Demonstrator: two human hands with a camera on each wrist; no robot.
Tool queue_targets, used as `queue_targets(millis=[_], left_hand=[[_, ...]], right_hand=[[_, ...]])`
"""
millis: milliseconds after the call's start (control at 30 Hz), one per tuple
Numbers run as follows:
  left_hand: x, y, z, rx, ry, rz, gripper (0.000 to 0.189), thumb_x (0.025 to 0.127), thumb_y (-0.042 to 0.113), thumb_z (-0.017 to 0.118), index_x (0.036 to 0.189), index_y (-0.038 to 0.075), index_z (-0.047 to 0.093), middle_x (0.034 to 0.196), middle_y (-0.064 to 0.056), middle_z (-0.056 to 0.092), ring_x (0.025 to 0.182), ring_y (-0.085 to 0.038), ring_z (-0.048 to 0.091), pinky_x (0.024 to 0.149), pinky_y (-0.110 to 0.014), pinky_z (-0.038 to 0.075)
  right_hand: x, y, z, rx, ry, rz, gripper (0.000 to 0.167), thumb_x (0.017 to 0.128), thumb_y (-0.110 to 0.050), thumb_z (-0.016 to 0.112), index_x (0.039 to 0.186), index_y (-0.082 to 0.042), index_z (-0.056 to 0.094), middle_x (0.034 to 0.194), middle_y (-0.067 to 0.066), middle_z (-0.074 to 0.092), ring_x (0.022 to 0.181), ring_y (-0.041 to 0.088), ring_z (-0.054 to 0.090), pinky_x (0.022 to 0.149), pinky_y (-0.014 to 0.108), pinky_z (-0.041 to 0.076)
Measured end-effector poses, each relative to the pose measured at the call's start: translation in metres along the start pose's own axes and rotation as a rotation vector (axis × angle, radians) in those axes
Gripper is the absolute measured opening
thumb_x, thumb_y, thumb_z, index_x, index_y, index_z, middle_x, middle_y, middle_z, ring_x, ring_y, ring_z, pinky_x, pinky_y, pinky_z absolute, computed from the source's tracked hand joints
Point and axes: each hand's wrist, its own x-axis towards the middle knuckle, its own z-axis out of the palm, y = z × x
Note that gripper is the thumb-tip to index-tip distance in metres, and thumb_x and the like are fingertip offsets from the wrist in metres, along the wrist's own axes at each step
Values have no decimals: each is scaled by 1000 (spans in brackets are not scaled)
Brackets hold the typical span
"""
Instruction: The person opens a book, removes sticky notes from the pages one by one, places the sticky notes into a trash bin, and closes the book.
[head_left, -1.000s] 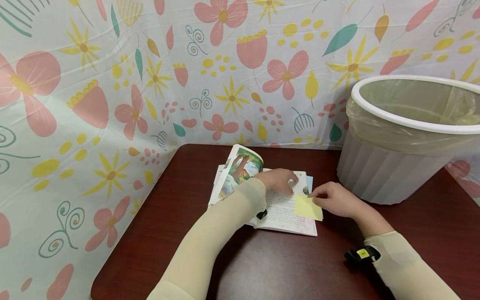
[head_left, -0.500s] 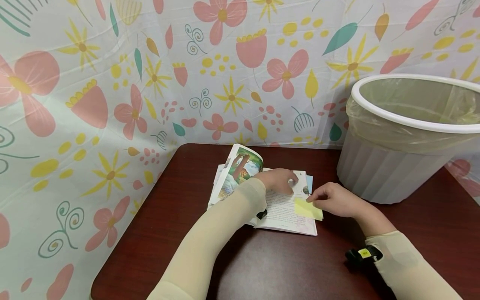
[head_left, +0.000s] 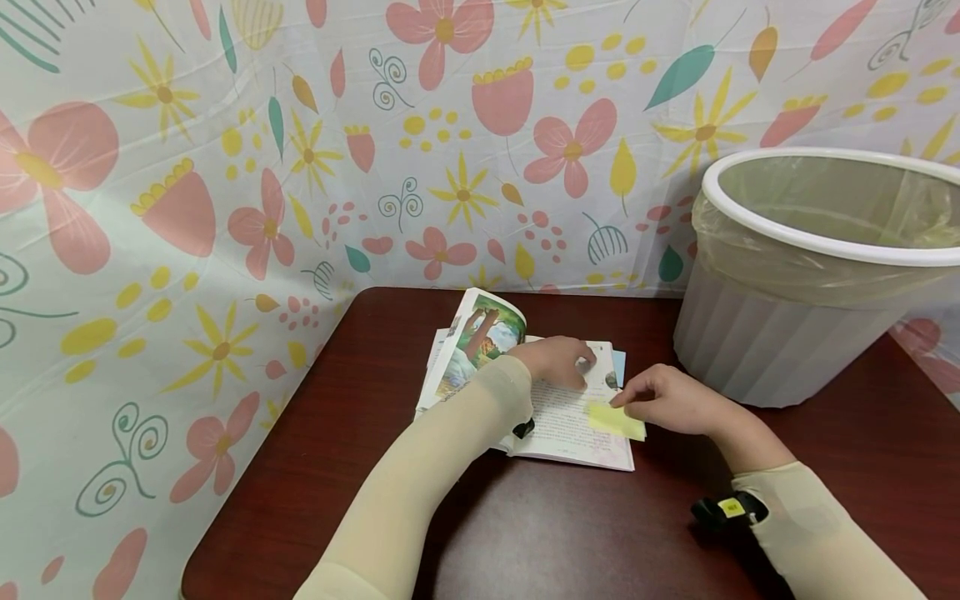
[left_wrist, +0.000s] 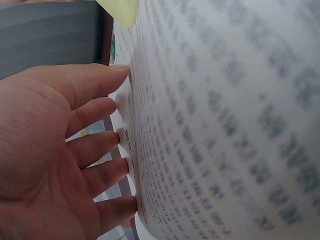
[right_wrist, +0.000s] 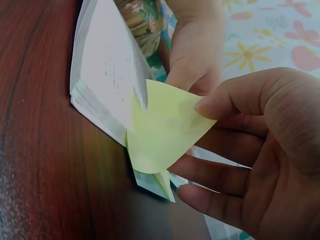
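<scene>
While the book lies open on the table:
Left hand [head_left: 557, 360]: flat, fingers straight, pressing the page of the book [head_left: 551, 417] down.
Sticky note [head_left: 617, 421]: yellow, at the book's right edge, partly on the page.
Right hand [head_left: 667, 400]: thumb and finger pinch the note's corner.
Doing it well: I think the page should be kept flat and the note pulled slowly.
Right wrist view: shows the note [right_wrist: 165, 127] curling up, hard to see from the head.
Bin [head_left: 817, 275]: far right.

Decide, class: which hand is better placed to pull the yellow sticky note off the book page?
Right, probably. The right hand already pinches the sticky note at the page edge. The left hand presses flat on the open book, steadying it.
</scene>
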Motion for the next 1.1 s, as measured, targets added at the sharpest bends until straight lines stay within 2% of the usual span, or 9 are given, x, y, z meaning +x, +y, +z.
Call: queue_targets(millis=[233,467,800,1100], left_hand=[[0,1,1,-3,-5,-18,52,96,36,69,147,30,58,155,12,50,145,-10,46,115,-30,43],[0,2,1,-8,-12,-30,53,95,38,70,146,32,58,155,14,49,146,-9,45,115,-30,43],[-2,2,-2,-26,-13,-37,53,96,37,70,147,33,57,156,15,49,145,-8,45,113,-30,44],[-2,3,-1,-29,-14,-35,52,96,37,70,146,33,57,156,15,48,147,-8,43,115,-30,43]], right_hand=[[-2,-6,-1,8,-22,-27,19,93,-6,70,107,-10,82,110,4,79,91,-4,60,75,20,53],[-3,-11,-2,-1,-39,-46,18,93,-9,71,107,-12,82,110,1,79,100,1,66,80,21,55],[-4,-19,-2,26,-58,-48,19,93,-6,69,106,-11,83,106,2,79,87,-4,60,69,21,52],[-6,-24,-2,40,-72,-62,19,92,-6,70,106,-10,82,106,4,79,87,-4,61,70,20,53]])
